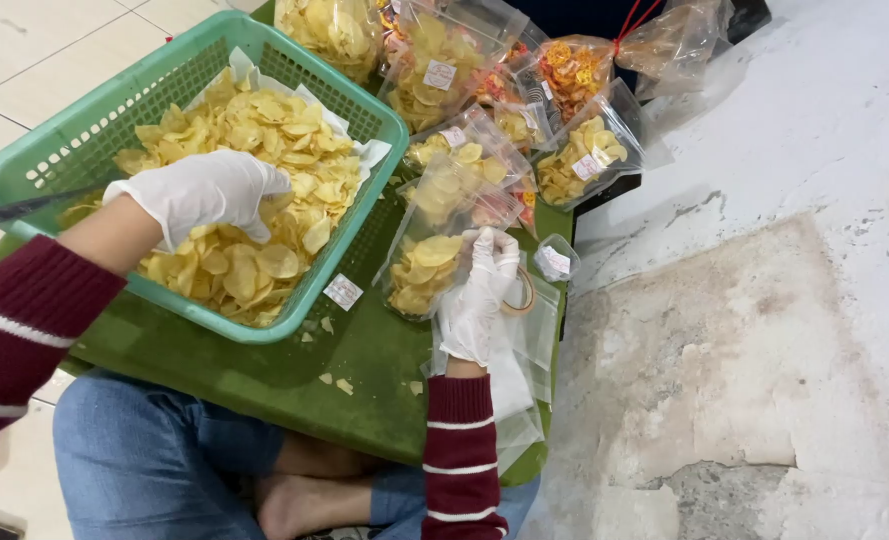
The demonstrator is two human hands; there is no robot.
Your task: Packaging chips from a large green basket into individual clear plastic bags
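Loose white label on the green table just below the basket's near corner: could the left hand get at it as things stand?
Probably yes. The left hand rests on chips in the green basket; the label lies uncovered beside the rim, nothing over it.

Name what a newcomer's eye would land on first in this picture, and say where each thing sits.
A green basket heaped with yellow chips fills the upper left, the gloved left hand pressed into the pile. At centre, the gloved right hand grips a clear bag of chips. More filled bags crowd the green table's far end.
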